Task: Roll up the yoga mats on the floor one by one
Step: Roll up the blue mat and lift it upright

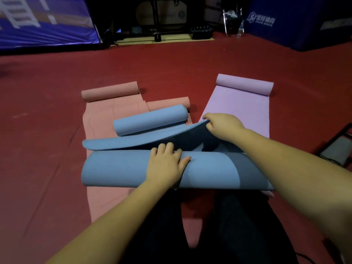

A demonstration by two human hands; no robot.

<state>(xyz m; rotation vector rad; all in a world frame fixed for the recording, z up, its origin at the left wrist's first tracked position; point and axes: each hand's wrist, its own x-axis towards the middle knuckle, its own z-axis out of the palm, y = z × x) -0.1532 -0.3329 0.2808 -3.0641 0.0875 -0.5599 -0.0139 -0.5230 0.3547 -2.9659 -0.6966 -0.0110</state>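
A blue yoga mat (118,168) lies in front of me, its near end wound into a thick roll. My left hand (165,166) presses flat on top of that roll with fingers straight. My right hand (221,126) grips the lifted right edge of the blue mat's loose sheet, fingers curled over it. The mat's far end (150,120) is curled into a smaller roll. A salmon-pink mat (106,113) lies under and left of the blue one, its far end rolled. A lilac mat (243,103) lies flat at the right with its far end curled.
The floor (47,111) is red. A second salmon roll (169,103) shows behind the blue mat. Blue padded barriers (297,21) stand at the back left and right, with dark equipment between them. A black chair frame (337,147) sits at the right edge. My dark-trousered legs are below.
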